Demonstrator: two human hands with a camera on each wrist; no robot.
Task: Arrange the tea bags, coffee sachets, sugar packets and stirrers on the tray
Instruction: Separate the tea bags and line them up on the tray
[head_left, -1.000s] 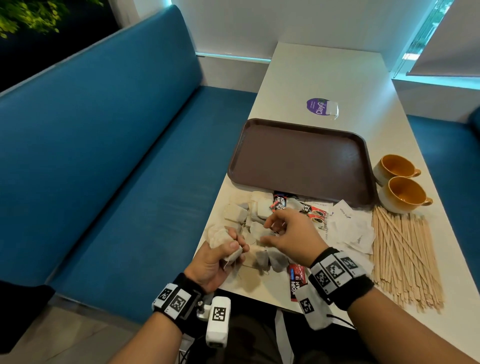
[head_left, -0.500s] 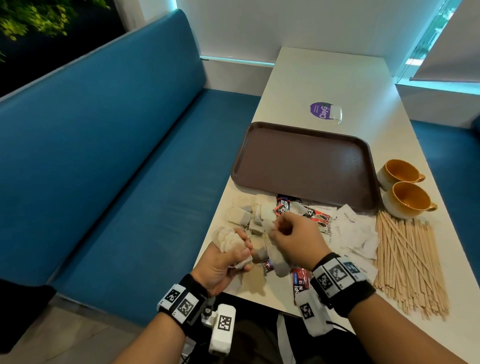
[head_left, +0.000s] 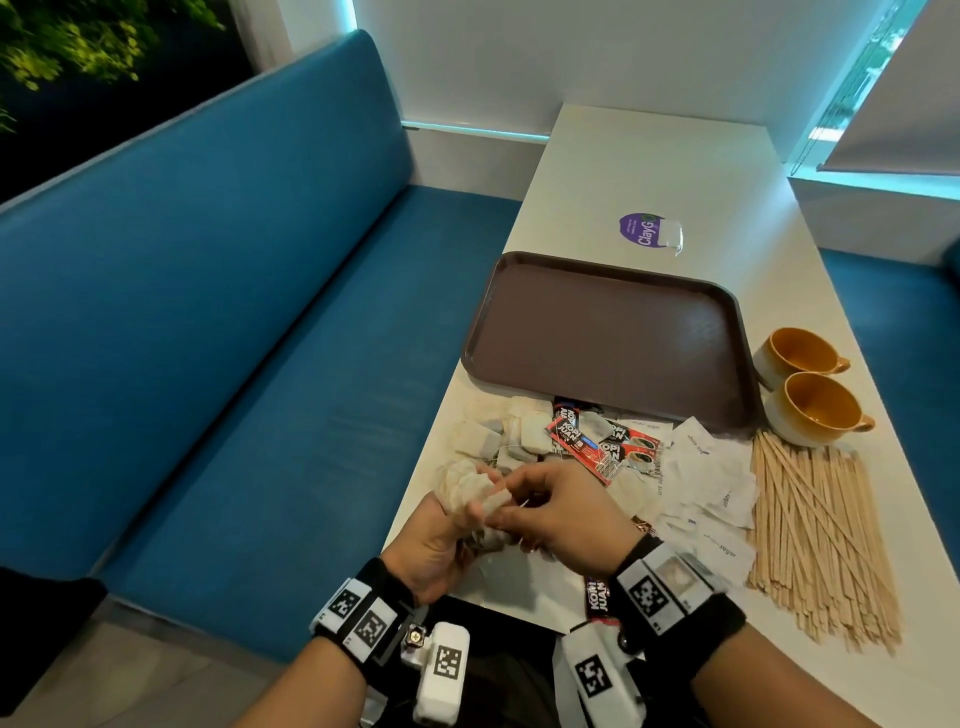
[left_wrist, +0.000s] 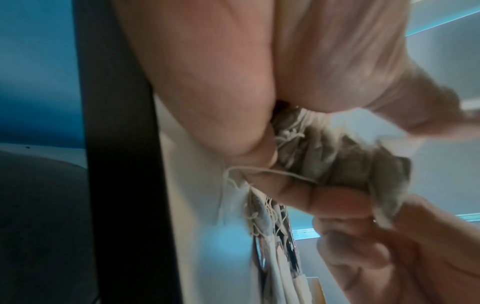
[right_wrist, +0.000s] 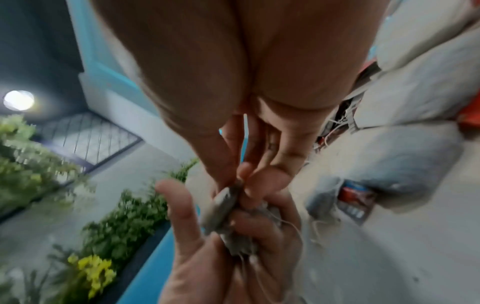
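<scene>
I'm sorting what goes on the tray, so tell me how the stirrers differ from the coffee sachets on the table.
The stirrers are plain pale wood; the coffee sachets are printed red, black and white. The stirrers are long thin sticks; the sachets are short flat packets. The stirrers lie side by side in a loose row near the mugs; the sachets lie jumbled among tea bags by the tray's near edge. Both still lie on the table, off the tray.

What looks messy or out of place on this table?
The tray holds nothing, while the tea bags, coffee sachets and sugar packets lie jumbled together in front of it. One coffee sachet hangs over the table's near edge. The stirrers are fanned loosely. Nothing looks spilled or torn.
</scene>
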